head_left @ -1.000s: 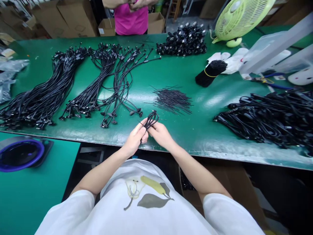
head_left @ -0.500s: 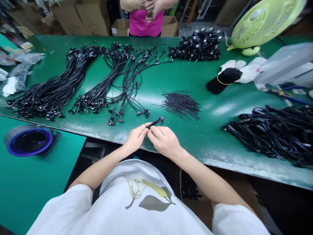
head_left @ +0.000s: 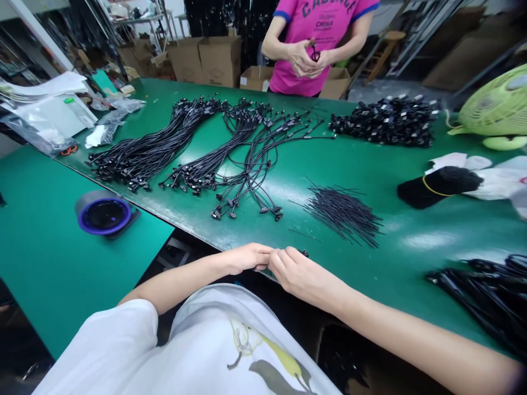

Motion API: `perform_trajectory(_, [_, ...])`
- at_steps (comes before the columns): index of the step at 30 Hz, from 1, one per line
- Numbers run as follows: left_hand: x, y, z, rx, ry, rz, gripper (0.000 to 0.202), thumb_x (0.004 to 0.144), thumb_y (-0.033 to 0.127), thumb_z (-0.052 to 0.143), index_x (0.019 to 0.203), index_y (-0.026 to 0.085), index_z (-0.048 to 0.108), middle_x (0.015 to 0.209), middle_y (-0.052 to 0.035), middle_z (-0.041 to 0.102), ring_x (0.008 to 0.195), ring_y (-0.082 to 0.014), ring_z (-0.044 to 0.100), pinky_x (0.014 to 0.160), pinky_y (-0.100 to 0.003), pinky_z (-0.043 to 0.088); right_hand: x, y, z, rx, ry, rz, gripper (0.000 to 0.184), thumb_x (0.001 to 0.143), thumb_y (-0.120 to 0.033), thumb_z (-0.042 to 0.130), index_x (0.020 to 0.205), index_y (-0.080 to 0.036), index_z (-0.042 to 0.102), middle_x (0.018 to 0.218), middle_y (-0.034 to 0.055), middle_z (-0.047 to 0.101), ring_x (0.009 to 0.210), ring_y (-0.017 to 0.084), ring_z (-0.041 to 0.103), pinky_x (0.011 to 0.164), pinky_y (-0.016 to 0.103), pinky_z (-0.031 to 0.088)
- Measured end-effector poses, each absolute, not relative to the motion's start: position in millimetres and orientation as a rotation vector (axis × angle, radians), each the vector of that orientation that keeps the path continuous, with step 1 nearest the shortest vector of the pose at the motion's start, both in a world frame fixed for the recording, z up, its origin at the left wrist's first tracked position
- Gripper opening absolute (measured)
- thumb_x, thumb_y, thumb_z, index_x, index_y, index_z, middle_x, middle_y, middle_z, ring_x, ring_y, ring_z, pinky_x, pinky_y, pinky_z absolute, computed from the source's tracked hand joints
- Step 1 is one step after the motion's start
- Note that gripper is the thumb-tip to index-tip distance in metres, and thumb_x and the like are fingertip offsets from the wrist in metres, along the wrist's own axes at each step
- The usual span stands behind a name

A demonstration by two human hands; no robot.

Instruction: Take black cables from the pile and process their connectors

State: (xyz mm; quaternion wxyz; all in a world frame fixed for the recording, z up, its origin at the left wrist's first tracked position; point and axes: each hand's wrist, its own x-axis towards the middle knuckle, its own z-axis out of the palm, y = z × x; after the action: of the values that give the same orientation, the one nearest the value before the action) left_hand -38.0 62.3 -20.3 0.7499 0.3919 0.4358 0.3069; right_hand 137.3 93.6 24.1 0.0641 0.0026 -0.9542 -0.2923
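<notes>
Close together at the near edge of the green table, my left hand and my right hand are both closed, fingertips meeting. Between them is a folded black cable, now mostly covered by the fingers; a dark connector end peeks out beyond my right hand. Just past my hands lies a heap of thin black ties, with a single tie apart from it. Loose black cables with connectors at their ends spread out ahead of my left hand.
A thick cable bundle lies farther left, and coiled cables are piled at the back. Bagged cables sit at right. A banded black bundle and green fan stand beyond. Opposite, a person in pink handles something black.
The view has swung, so the table's contents appear farther right and lower. My hands have turned and drawn together over the cable, which showed more plainly before. The person opposite shows more fully.
</notes>
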Motion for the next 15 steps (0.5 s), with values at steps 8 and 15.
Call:
perform_trajectory(8, [-22, 61, -21, 1.274, 1.303, 0.754, 0.048, 0.076, 0.012, 0.042, 0.119, 0.018, 0.062, 0.112, -0.0071, 0.065, 0.107, -0.0214, 0.055, 0.103, -0.039, 0.037, 125, 109, 8, -0.431, -2.926, -0.696, 0.022, 0.076, -0.001, 0.045, 0.073, -0.011, 0.064, 0.062, 0.0074, 0.052, 0.057, 0.019, 0.043, 0.052, 0.033, 0.022])
perform_trajectory(15, [-29, 87, -18, 1.133, 1.191, 1.171, 0.051, 0.095, 0.034, 0.027, 0.132, 0.013, 0.055, 0.133, -0.0108, 0.059, 0.131, -0.0252, 0.045, 0.112, -0.042, 0.033, 107, 124, -5, -1.160, -2.211, 0.740, 0.032, 0.092, -0.034, 0.043, 0.073, -0.017, 0.062, 0.072, 0.0034, 0.063, 0.067, 0.016, 0.056, 0.062, 0.026, 0.037])
